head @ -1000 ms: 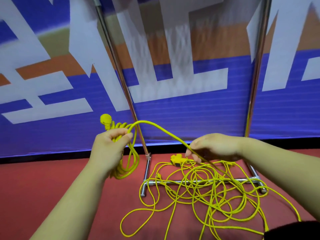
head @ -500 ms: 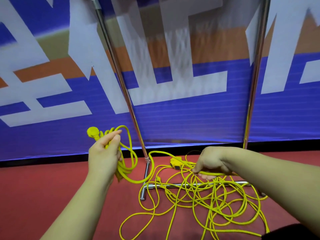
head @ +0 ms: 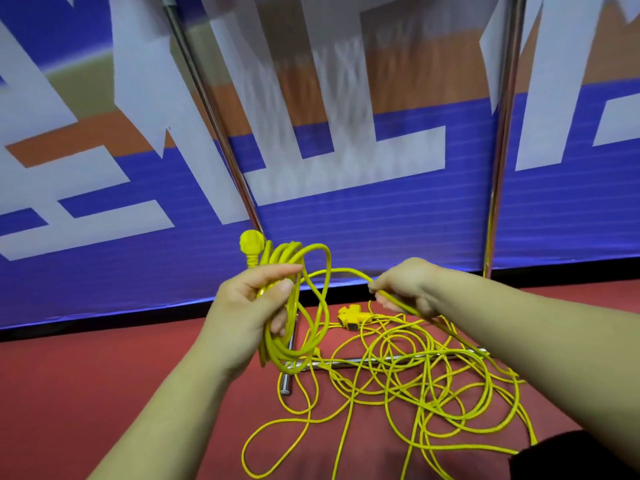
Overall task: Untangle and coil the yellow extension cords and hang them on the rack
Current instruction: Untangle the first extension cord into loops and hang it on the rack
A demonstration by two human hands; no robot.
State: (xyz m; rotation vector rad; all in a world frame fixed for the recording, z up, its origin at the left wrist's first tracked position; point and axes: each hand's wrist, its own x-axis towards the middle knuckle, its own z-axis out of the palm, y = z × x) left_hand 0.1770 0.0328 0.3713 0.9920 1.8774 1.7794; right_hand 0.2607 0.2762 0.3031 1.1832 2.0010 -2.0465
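Observation:
My left hand (head: 254,303) grips a small coil of yellow cord (head: 294,306), its yellow plug (head: 252,245) sticking up above my fingers. A strand arcs from the coil to my right hand (head: 407,287), which pinches it. Below my right hand the cord runs down into a tangled pile of yellow extension cord (head: 415,386) on the red floor. A yellow socket block (head: 350,316) lies at the pile's far edge. The metal rack's two poles (head: 221,133) rise behind, and its base bar (head: 381,360) lies under the tangle.
A blue, white and orange banner (head: 346,220) covers the wall behind the rack. The floor is red carpet (head: 86,375). A dark shape (head: 568,459) fills the bottom right corner.
Both hands have risen. My right hand has come up and left, bringing a new loop of cord toward the coil in my left hand. My left thumb has closed over the coil.

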